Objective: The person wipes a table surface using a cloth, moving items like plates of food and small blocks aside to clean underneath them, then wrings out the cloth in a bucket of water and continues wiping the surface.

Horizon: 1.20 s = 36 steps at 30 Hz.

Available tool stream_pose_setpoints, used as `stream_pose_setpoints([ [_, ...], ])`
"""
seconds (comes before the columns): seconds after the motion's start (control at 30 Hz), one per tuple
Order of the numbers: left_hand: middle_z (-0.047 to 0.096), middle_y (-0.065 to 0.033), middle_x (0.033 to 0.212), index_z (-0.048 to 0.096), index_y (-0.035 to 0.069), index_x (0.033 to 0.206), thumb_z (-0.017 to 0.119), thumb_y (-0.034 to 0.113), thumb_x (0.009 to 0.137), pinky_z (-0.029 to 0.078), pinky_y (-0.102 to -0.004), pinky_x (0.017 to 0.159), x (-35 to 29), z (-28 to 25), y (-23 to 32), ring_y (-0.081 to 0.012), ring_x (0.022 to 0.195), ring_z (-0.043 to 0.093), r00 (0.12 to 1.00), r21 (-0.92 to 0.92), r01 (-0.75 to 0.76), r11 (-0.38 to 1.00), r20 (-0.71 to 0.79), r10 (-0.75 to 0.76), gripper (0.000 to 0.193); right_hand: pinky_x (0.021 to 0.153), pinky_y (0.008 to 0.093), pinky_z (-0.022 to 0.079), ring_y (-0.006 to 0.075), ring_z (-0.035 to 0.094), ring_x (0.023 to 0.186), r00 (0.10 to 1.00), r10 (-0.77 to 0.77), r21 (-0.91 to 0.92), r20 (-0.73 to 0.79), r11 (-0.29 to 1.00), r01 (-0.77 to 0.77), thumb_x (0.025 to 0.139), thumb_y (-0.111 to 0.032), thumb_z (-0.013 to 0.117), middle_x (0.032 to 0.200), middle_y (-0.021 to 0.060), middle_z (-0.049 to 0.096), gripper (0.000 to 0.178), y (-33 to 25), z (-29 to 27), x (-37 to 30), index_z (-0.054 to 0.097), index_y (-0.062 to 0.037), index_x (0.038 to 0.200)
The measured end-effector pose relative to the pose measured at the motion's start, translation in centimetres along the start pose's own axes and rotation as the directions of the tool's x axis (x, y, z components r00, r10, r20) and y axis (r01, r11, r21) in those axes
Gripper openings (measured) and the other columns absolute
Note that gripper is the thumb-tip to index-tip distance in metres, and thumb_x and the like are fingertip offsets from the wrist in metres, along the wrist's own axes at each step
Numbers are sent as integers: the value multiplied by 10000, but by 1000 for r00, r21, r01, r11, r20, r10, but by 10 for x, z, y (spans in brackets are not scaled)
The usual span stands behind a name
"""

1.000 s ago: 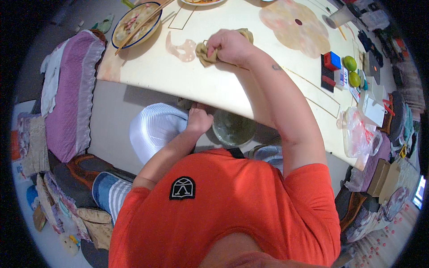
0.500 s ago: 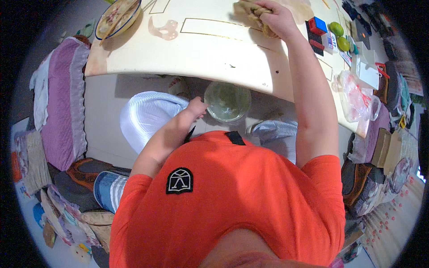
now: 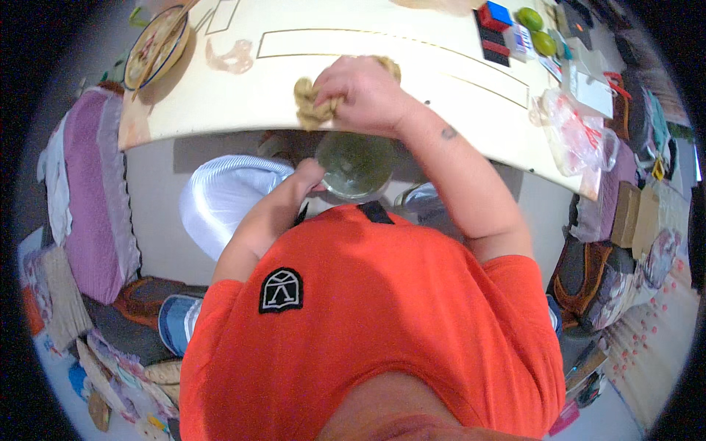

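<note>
My right hand (image 3: pixel 359 90) is closed over a crumpled tan cloth (image 3: pixel 315 110), pressing it to the white tabletop (image 3: pixel 441 140) close to its front edge. Folds of the cloth stick out on both sides of the fingers. Below that edge, a clear greenish round bowl (image 3: pixel 357 165) sits in front of my body, its far part tucked under the tabletop. My left hand (image 3: pixel 311 175) grips the bowl's left rim, with the fingers partly hidden.
At the far left stands a blue-rimmed bowl (image 3: pixel 156 48) with chopsticks across it. Far right are a red and blue box (image 3: pixel 494 16), green fruits (image 3: pixel 544 42), a white box (image 3: pixel 590 92) and a clear plastic bag (image 3: pixel 573 132). A purple-covered seat (image 3: pixel 92 198) is at left.
My right hand has swept the cloth from the far right of the table toward the near middle, above the bowl. The left hand stays at the bowl's rim. The view has shifted slightly.
</note>
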<state>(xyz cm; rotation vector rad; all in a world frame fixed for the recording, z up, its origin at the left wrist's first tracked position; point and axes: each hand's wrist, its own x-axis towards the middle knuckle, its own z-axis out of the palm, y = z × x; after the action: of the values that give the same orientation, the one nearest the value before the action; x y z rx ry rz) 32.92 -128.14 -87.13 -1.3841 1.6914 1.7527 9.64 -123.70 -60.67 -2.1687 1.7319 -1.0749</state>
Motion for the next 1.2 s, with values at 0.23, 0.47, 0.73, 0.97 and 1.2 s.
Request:
stream_pose_setpoints([
  [0.23, 682, -134, 872, 649, -34, 995, 507, 88, 881, 539, -345, 450, -16, -3, 12, -246, 618, 671, 993, -62, 17, 998, 117, -9, 219, 698, 384, 477, 233, 591, 795, 986, -149, -271, 78, 948, 165, 591, -137, 666, 809, -4, 611, 90, -65, 18, -70, 637, -142, 677],
  [0.47, 683, -119, 838, 637, 4, 1035, 462, 81, 914, 538, -306, 465, -41, -1, 27, -207, 623, 672, 993, -17, 107, 994, 52, -106, 226, 744, 394, 490, 265, 626, 818, 938, 49, -280, -343, 948, -152, 589, 0, 640, 880, 32, 678, 218, -59, -59, -93, 681, -119, 767],
  [0.73, 683, -134, 821, 652, 16, 1019, 425, 41, 907, 528, -305, 452, -1, 10, 4, -204, 601, 665, 986, 106, 56, 993, 152, -72, 255, 858, 473, 511, 361, 607, 1002, 537, 560, -442, -631, 310, -842, 794, -225, 499, 1079, 149, 655, 342, 21, -103, -165, 683, -72, 1037],
  [0.97, 663, -125, 782, 649, 3, 982, 478, 35, 890, 494, -340, 420, -6, 8, 16, -219, 550, 626, 990, -13, 81, 997, 120, -79, 197, 724, 430, 522, 285, 619, 867, 837, 444, -394, -322, 740, -544, 657, -140, 637, 945, 96, 648, 255, -60, 2, -69, 665, -85, 905],
  [1.2, 654, -144, 785, 638, -24, 955, 568, 86, 878, 494, -354, 411, -36, 6, 31, -237, 547, 626, 997, -31, 72, 997, 43, -71, 151, 755, 406, 474, 269, 582, 888, 989, 150, -275, -3, 950, -145, 675, -135, 647, 930, 63, 614, 261, -80, 18, -80, 658, -94, 933],
])
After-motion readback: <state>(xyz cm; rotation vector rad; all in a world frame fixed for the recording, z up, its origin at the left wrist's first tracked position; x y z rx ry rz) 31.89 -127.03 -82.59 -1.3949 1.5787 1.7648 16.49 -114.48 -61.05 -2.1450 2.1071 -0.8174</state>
